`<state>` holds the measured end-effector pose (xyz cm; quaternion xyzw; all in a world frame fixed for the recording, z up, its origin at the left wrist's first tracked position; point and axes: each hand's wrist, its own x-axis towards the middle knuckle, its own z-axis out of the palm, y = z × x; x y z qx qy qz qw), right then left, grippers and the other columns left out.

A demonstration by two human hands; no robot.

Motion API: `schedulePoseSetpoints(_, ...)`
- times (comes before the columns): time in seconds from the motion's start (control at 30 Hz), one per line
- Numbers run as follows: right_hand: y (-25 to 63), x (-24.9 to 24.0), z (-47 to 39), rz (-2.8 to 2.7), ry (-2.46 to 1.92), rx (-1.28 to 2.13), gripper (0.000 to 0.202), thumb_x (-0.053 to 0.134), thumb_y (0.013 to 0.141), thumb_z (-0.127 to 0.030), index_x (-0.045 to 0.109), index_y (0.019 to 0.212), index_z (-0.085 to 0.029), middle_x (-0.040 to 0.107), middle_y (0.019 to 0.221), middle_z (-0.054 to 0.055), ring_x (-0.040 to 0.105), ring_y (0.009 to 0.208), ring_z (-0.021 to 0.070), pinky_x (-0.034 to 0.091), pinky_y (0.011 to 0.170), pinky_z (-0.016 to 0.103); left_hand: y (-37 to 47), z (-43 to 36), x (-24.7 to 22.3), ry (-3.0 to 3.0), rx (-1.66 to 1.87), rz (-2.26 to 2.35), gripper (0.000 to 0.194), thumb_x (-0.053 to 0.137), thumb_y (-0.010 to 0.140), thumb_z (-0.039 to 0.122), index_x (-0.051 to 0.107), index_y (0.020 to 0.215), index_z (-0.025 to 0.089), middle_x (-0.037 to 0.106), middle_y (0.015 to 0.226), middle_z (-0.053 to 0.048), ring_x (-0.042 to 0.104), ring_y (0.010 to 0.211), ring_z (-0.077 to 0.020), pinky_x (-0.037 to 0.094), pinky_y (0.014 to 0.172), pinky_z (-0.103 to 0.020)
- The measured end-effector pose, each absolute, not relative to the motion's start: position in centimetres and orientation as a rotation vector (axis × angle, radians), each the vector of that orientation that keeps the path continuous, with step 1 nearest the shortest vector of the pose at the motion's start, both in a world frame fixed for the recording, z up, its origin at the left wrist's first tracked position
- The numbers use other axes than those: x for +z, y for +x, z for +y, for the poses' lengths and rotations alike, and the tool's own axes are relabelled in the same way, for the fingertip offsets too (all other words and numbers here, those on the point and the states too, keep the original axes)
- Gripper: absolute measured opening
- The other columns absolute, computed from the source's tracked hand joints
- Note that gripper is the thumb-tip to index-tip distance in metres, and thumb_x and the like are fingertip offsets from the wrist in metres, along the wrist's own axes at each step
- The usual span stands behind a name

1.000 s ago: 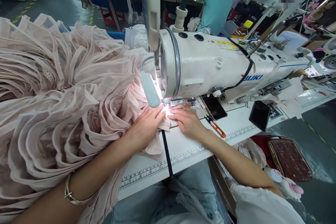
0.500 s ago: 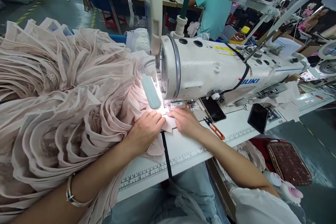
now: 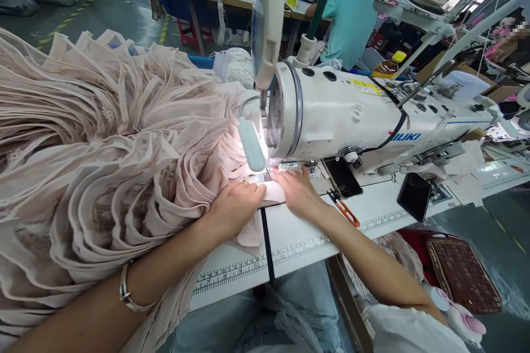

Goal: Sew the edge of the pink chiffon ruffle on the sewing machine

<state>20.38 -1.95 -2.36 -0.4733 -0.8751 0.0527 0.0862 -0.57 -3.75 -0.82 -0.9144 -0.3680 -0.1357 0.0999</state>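
Observation:
A white sewing machine (image 3: 331, 113) stands on the table, with a small lit lamp (image 3: 253, 146) beside its needle. Under the needle area lies a pale pink piece of fabric (image 3: 274, 193). My left hand (image 3: 238, 204) grips the fabric's left side, thumb and curled fingers closed on it; what the fingertips pinch is partly hidden. From the right, my right hand (image 3: 300, 193) holds the same piece, its fingertips close to the presser foot (image 3: 267, 175). A big heap of pale pink lace-trimmed garments (image 3: 111, 176) spreads around my left arm and joins this fabric.
Orange-handled thread snips (image 3: 345, 210), a dark phone (image 3: 343, 176) and another black device (image 3: 414, 197) lie right of my right hand. A printed ruler (image 3: 232, 274) runs along the table's front edge. Beyond the machine, a person in a turquoise shirt (image 3: 350, 19) sits at another table.
The camera view has turned slightly left, so the scene sits farther right. Between my hands, the fabric looks flatter, and its loose hanging corner no longer shows. Both hands stay near the needle.

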Motion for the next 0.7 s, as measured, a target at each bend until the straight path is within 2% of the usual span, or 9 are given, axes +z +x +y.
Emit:
schedulePoseSetpoints(0.13, 20.4, -2.2, -1.9, -2.594, -1.421, 0.164, 0.051, 0.033, 0.086, -0.001, 0.061, 0.125, -0.018, 0.066, 0.130, 0.012, 0.061, 0.110, 0.0265, 0.041, 0.104, 0.048, -0.2, -4.1, 0.1, -2.666, -0.202, -1.322, 0.022, 0.044, 0.085, -0.002, 0.057, 0.089, 0.016, 0.064, 0.068, -0.003, 0.066, 0.060, -0.0198, 0.038, 0.051, -0.029)
schedulePoseSetpoints(0.23, 20.3, -2.2, -1.7, -2.557, -1.462, 0.172, 0.050, 0.034, 0.084, -0.002, 0.062, 0.122, -0.019, 0.070, 0.118, 0.012, 0.063, 0.103, 0.0274, 0.039, 0.105, 0.051, 0.3, -4.5, 0.6, -2.582, -0.111, -1.498, 0.033, 0.044, 0.086, -0.001, 0.057, 0.115, 0.008, 0.067, 0.070, -0.005, 0.068, 0.060, -0.0206, 0.037, 0.048, -0.028)
schedulePoseSetpoints(0.3, 20.2, -2.3, -1.4, -2.524, -1.554, 0.164, 0.048, 0.038, 0.084, -0.004, 0.064, 0.121, -0.020, 0.073, 0.104, 0.012, 0.064, 0.096, 0.0283, 0.037, 0.105, 0.053, 0.5, -4.6, 0.7, -2.533, -0.063, -1.549, 0.038, 0.043, 0.086, -0.001, 0.056, 0.122, 0.005, 0.067, 0.067, -0.007, 0.069, 0.059, -0.0215, 0.035, 0.045, -0.027)
schedulePoseSetpoints(0.4, 20.2, -2.7, -0.6, -2.467, -1.707, 0.204, 0.047, 0.041, 0.085, -0.007, 0.068, 0.119, -0.025, 0.073, 0.088, 0.009, 0.066, 0.090, 0.0293, 0.037, 0.103, 0.054, 0.8, -4.2, 0.8, -2.542, -0.018, -1.560, 0.041, 0.043, 0.083, -0.002, 0.057, 0.122, 0.004, 0.067, 0.066, -0.010, 0.069, 0.059, -0.0222, 0.035, 0.045, -0.027)
schedulePoseSetpoints(0.5, 20.5, -3.0, -0.1, -2.418, -1.668, 0.212, 0.043, 0.042, 0.091, -0.012, 0.068, 0.118, -0.033, 0.074, 0.089, 0.007, 0.065, 0.096, 0.0291, 0.041, 0.100, 0.049, 0.6, -3.0, 0.8, -2.576, -0.022, -1.588, 0.039, 0.043, 0.081, -0.002, 0.059, 0.116, 0.006, 0.067, 0.063, -0.009, 0.068, 0.056, -0.0225, 0.038, 0.047, -0.027)
schedulePoseSetpoints(0.57, 20.5, -3.2, -0.1, -2.408, -1.586, 0.117, 0.038, 0.042, 0.093, -0.014, 0.069, 0.113, -0.032, 0.073, 0.084, 0.006, 0.064, 0.092, 0.0277, 0.043, 0.096, 0.045, 0.4, -2.0, 0.9, -2.592, -0.043, -1.612, 0.036, 0.043, 0.082, 0.001, 0.060, 0.113, 0.010, 0.067, 0.062, -0.009, 0.066, 0.055, -0.0228, 0.040, 0.049, -0.028)
schedulePoseSetpoints(0.7, 19.9, -2.8, -0.7, -2.487, -1.553, -0.050, 0.034, 0.043, 0.091, -0.006, 0.069, 0.101, -0.025, 0.069, 0.076, 0.006, 0.061, 0.075, 0.0244, 0.046, 0.083, 0.039, 0.1, -0.6, 1.2, -2.641, -0.070, -1.631, 0.035, 0.045, 0.085, 0.006, 0.061, 0.114, 0.016, 0.070, 0.069, -0.008, 0.066, 0.058, -0.0232, 0.041, 0.053, -0.029)
